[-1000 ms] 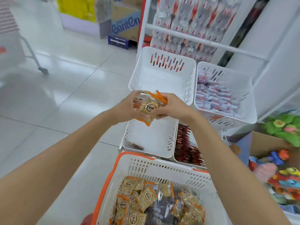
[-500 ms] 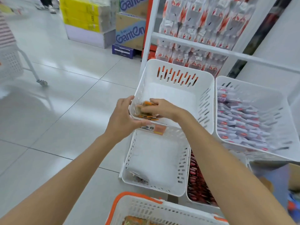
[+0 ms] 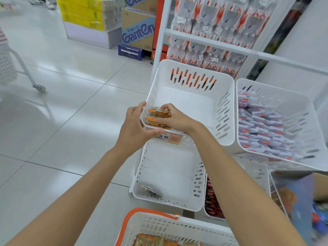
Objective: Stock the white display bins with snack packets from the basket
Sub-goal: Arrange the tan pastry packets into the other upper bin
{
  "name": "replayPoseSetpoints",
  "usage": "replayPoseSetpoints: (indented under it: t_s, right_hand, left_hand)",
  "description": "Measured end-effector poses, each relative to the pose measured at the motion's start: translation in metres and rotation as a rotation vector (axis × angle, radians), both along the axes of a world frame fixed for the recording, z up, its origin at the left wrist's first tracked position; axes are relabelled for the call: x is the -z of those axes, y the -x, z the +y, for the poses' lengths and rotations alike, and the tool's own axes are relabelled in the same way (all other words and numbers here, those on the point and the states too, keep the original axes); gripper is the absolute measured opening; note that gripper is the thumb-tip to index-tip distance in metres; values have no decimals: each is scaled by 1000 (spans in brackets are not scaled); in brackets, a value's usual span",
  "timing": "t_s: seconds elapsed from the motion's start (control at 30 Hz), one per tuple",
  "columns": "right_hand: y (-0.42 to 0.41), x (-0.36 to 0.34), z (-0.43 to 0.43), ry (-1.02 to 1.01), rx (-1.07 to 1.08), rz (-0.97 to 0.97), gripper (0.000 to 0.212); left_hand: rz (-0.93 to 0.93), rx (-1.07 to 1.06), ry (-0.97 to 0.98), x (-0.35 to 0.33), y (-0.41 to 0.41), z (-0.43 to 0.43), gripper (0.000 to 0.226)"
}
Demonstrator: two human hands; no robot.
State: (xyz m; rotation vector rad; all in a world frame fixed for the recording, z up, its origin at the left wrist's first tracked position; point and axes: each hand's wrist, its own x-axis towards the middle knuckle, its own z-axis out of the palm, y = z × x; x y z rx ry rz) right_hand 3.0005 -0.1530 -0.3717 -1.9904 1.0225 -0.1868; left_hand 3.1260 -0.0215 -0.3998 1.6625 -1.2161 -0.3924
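Packets [image 3: 158, 118] pinched by right hand [image 3: 175, 120], mid frame; left hand [image 3: 134, 125] grips bin [image 3: 192, 103] corner. Loose stack could topple.

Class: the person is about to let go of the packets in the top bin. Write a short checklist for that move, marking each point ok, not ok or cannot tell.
1. The orange snack packets are inside the upper white bin: ok, at its front left corner.
2. The right hand grips the packets: ok.
3. The left hand holds the bin's corner from outside: ok.
4. The packets rest on the bin floor: cannot tell, the hands hide it.
5. Room in the bin: ok, the rest of its floor shows bare.
6. More packets in the basket: ok, some show.
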Motion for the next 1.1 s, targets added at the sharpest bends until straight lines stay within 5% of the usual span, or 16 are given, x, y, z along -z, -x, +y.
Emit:
replayPoseSetpoints:
  t_s: [0.17,0.33,0.53,0.67,0.9,1.1]
  right_hand:
    - [-1,-4,4,-28,11,-42,62]
    - [16,-14,31,296,125,-161,56]
    - [81,-9,117,632,383,-406,25]
    - [143,44,182,473,370,-260,21]
    - [226,184,281,-124,164,198,16]
    - [210,284,329,-249,-12,404,57]
  left_hand:
    - [8,-2,-16,0,1,0,102]
    - [-57,-110,-78,-5,11,9,102]
    - [-56,-105,-110,-12,51,59,72]
    - [44,20,-243,27,98,114,65]
    - [193,122,-453,125,152,213,52]
    - [237,72,-563,162,151,255,44]
